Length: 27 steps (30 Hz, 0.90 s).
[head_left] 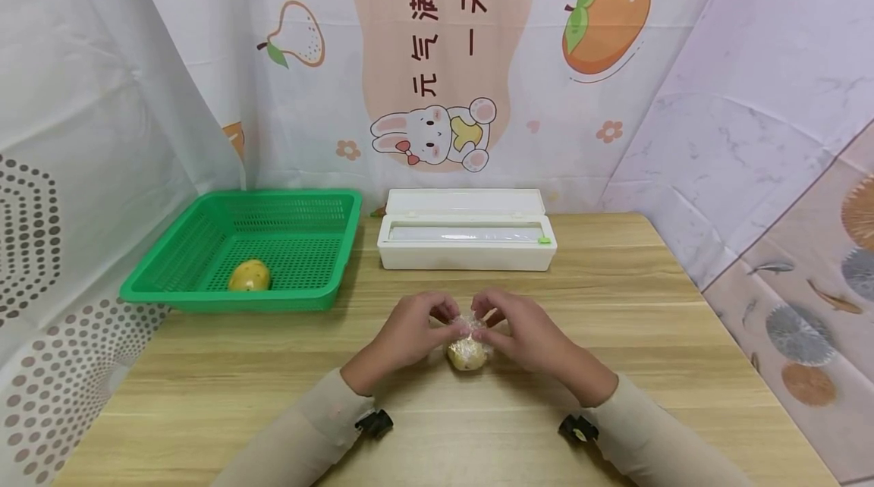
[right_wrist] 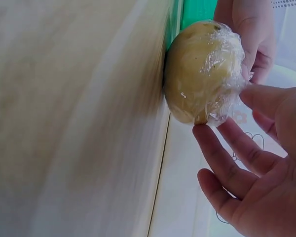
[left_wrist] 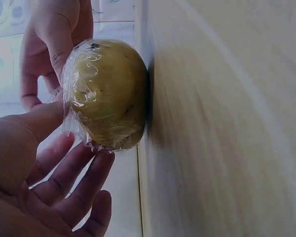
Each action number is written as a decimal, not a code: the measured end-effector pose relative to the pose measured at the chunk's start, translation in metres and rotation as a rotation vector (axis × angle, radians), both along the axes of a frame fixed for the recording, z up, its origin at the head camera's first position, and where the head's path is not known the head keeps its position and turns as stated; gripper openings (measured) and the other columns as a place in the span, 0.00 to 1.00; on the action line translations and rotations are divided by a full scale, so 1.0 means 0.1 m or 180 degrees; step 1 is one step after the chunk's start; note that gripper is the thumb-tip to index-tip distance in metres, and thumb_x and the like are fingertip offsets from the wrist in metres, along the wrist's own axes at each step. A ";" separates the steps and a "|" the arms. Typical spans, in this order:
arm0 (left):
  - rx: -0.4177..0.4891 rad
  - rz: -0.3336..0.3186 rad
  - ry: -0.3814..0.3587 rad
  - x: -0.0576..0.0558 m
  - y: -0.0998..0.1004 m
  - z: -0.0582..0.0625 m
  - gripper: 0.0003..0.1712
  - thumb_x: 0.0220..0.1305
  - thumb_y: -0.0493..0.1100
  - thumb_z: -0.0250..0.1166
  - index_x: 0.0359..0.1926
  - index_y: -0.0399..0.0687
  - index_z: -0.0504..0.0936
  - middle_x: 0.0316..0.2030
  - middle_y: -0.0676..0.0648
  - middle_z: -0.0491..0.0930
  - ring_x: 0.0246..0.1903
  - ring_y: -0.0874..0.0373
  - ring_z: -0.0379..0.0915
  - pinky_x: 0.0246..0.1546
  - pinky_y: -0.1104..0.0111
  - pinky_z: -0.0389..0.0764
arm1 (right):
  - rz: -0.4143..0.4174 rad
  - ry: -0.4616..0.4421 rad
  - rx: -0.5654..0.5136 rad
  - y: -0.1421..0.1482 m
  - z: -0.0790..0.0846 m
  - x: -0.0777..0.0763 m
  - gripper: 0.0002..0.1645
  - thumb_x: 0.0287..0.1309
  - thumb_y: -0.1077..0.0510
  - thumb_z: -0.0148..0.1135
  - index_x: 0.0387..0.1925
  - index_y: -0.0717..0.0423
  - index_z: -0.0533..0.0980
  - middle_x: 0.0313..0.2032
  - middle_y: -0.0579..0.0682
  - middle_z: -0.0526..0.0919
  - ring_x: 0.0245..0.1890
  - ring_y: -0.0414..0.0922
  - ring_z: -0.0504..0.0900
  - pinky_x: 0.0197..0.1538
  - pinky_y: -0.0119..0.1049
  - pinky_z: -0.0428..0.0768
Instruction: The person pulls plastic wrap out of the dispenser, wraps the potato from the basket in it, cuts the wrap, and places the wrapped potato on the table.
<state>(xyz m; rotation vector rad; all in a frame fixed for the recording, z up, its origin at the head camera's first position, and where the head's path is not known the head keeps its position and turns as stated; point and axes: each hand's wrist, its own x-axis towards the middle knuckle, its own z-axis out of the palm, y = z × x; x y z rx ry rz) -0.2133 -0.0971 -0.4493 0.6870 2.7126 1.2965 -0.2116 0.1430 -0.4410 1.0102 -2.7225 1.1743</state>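
A potato (head_left: 467,356) covered in clear plastic wrap (right_wrist: 222,74) rests on the wooden table, between both hands. The film is bunched and crinkled on its top side. My left hand (head_left: 418,331) pinches the gathered film from the left; in the left wrist view, its thumb lies at the bunched wrap and its fingertips touch the side of the wrapped potato (left_wrist: 111,94). From the other side my right hand (head_left: 522,331) pinches the same gathered film. Its thumb presses at the bunch, and a fingertip (right_wrist: 201,132) touches the potato's side in the right wrist view.
Behind the hands stands a white plastic wrap dispenser (head_left: 467,258) with its lid raised and a green slider at its right end. At the back left, a green basket (head_left: 328,297) holds another potato (head_left: 249,275). Printed curtains (head_left: 300,108) hang behind the table (head_left: 614,282).
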 end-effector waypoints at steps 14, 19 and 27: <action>0.0068 -0.0120 -0.0032 -0.02 -0.02 0.01 0.12 0.67 0.47 0.72 0.42 0.54 0.76 0.38 0.58 0.81 0.44 0.62 0.82 0.50 0.60 0.84 | -0.0164 0.0741 0.0493 -0.04 0.02 0.07 0.17 0.62 0.54 0.74 0.50 0.40 0.78 0.55 0.41 0.76 0.39 0.38 0.90 0.43 0.33 0.86; -0.0033 -0.0295 0.0115 -0.01 0.00 0.02 0.05 0.71 0.45 0.69 0.37 0.58 0.79 0.39 0.59 0.80 0.46 0.63 0.80 0.52 0.62 0.83 | -0.0156 0.0744 0.0618 -0.03 0.02 0.07 0.11 0.65 0.51 0.72 0.48 0.45 0.83 0.52 0.41 0.81 0.41 0.36 0.88 0.44 0.32 0.86; -0.0441 -0.0417 0.0223 -0.01 -0.05 0.07 0.03 0.74 0.51 0.65 0.44 0.64 0.85 0.46 0.63 0.82 0.50 0.66 0.80 0.55 0.62 0.81 | 0.0083 0.0543 0.0898 0.03 0.07 0.05 0.16 0.72 0.51 0.63 0.55 0.49 0.85 0.53 0.41 0.83 0.50 0.36 0.83 0.52 0.39 0.84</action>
